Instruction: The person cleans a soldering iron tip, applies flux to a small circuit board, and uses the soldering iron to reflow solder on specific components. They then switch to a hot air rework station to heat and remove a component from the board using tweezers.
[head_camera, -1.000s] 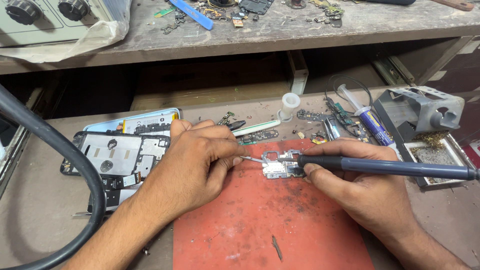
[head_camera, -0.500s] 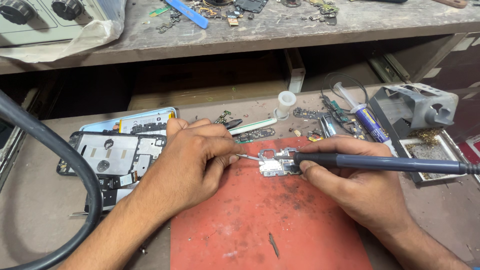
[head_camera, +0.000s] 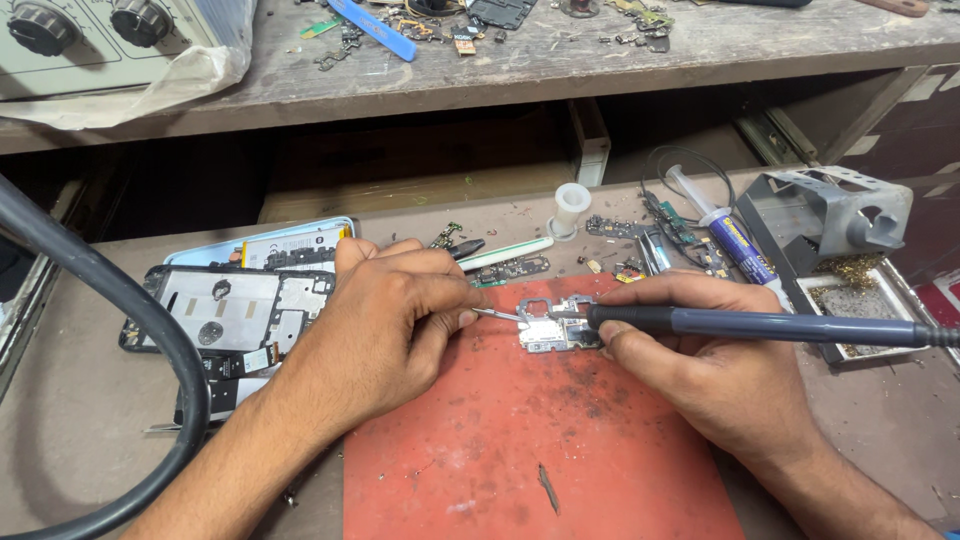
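While the small metal-shielded circuit board (head_camera: 556, 324) lies flat at the top edge of the red work mat (head_camera: 530, 440), at about twelve o'clock from the mat's centre, both hands close on it from opposite sides. Board's long axis runs nine-to-three, roughly level across the bench. From the board, the left hand (head_camera: 385, 325) sits at nine o'clock, fingers curled tight around thin tweezers (head_camera: 495, 314) whose tips point toward three o'clock and meet the board's left end; whether they pinch the board or only press it, cannot tell at this size. The right hand (head_camera: 715, 375) sits at four o'clock from the board, thumb and fingers closed in a pen-like hold on the dark soldering iron (head_camera: 760, 324). Iron's long axis also lies nine-to-three, handle trailing off toward three o'clock, tip resting on or just above the board's upper middle; contact itself is too small to confirm. Both hands are about equally near, fingertips just beside the board, left from the left end, right along the lower right edge. Outward: an opened phone chassis (head_camera: 225, 315) lies well to nine o'clock, under the left wrist side; a white spool (head_camera: 570, 205) stands at twelve o'clock; a flux syringe (head_camera: 730, 240) lies near at one o'clock; a metal iron stand (head_camera: 835, 210) with brass-wool tray sits at two o'clock. A thick black hose (head_camera: 130, 310) arcs across the far nine o'clock side.
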